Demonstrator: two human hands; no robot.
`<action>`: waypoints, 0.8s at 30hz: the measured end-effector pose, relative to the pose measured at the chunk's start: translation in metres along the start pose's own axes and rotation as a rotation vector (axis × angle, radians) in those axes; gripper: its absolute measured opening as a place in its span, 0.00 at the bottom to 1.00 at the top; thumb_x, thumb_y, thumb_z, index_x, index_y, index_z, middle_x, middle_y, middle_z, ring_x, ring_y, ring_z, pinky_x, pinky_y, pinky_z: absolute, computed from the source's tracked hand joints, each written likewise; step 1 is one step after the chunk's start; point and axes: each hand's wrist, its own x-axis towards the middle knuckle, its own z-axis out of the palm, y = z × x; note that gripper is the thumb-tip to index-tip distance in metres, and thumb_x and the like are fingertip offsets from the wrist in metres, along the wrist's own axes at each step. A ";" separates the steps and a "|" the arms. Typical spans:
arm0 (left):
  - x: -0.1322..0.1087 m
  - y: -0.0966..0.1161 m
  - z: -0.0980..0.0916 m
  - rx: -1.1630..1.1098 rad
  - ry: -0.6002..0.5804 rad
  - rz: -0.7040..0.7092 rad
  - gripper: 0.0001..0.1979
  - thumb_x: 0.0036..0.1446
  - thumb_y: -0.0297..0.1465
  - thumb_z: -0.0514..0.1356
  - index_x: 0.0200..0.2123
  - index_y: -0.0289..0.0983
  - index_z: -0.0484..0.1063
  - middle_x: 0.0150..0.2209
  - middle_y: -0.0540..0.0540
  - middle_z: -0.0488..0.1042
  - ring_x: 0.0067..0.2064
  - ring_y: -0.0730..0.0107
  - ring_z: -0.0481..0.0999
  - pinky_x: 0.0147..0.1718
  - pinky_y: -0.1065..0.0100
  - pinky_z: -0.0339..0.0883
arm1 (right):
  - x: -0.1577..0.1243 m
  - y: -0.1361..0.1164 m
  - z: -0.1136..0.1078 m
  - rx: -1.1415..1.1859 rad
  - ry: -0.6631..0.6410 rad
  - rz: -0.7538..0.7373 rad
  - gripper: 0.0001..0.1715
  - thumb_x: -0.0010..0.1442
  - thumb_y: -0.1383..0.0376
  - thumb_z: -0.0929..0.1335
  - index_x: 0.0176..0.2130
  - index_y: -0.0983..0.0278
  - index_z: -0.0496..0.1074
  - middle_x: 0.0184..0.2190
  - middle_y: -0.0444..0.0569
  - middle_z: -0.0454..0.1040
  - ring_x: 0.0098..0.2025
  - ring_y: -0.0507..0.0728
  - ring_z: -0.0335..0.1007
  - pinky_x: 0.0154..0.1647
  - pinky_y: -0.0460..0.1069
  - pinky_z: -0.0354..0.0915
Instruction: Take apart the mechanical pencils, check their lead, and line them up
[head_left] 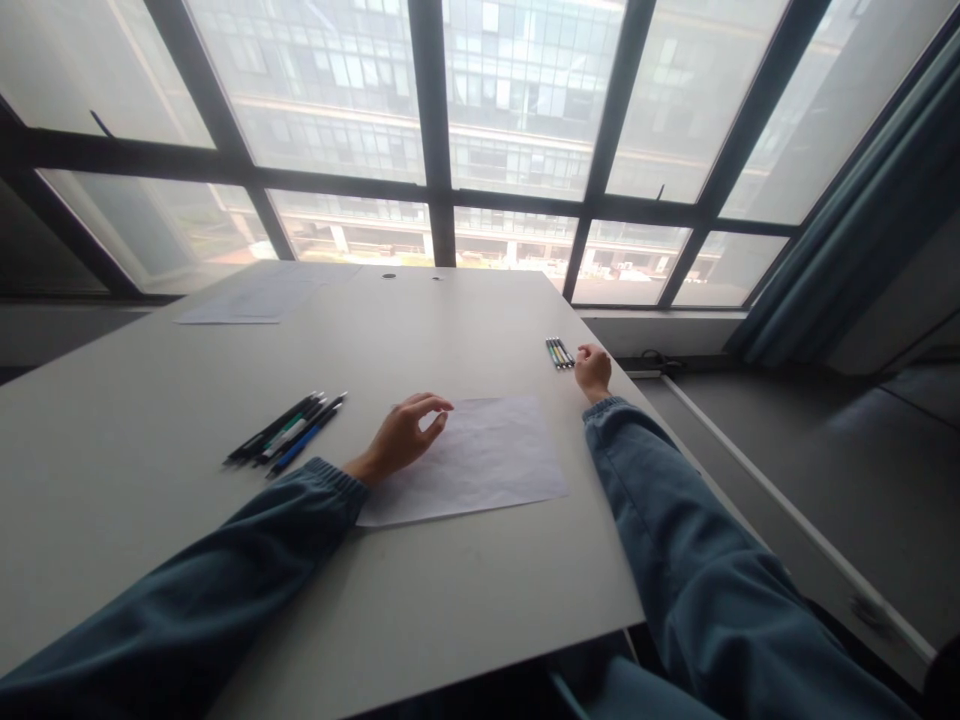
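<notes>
My left hand point(409, 432) is over the left part of a white sheet of paper point(495, 455). Its fingers curve loosely, with a small gap between thumb and forefinger and nothing visible in them. Farther right, my right hand point(594, 370) rests near the table's right edge with its fingers curled closed; whatever they may hold is hidden. Just left of that hand, several slim coloured pens or tubes point(559, 353) lie side by side, close to its knuckles. Left of my left hand is a bunch of pens point(289, 430), mostly black, with green, white and blue ones among them.
The white table point(465, 590) reaches to the large windows point(517, 100). More papers point(244, 298) lie at its far left. A dark cable hole point(388, 276) is near the far edge. Beyond the right edge are the floor, a white rail point(787, 520) and a blue curtain point(862, 210).
</notes>
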 end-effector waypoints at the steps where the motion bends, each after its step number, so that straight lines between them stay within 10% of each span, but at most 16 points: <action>1: -0.001 -0.001 0.000 0.022 -0.045 0.015 0.10 0.64 0.33 0.58 0.44 0.41 0.78 0.44 0.44 0.80 0.46 0.61 0.78 0.49 0.59 0.73 | -0.002 -0.004 0.001 0.025 0.012 -0.035 0.23 0.64 0.70 0.58 0.48 0.70 0.78 0.47 0.60 0.79 0.51 0.62 0.73 0.56 0.52 0.63; 12: -0.003 0.008 -0.004 0.190 -0.334 0.097 0.18 0.62 0.39 0.61 0.53 0.43 0.77 0.54 0.43 0.76 0.55 0.56 0.73 0.58 0.55 0.66 | -0.065 -0.061 0.019 0.355 -0.049 -0.455 0.13 0.60 0.72 0.64 0.38 0.64 0.78 0.34 0.51 0.78 0.38 0.60 0.71 0.48 0.54 0.67; 24: -0.004 0.009 0.000 0.198 -0.324 0.063 0.18 0.63 0.39 0.60 0.54 0.42 0.77 0.56 0.43 0.76 0.57 0.55 0.74 0.59 0.54 0.65 | -0.127 -0.092 0.002 0.447 -0.438 -0.827 0.17 0.60 0.77 0.65 0.43 0.62 0.78 0.41 0.52 0.79 0.46 0.59 0.73 0.51 0.55 0.69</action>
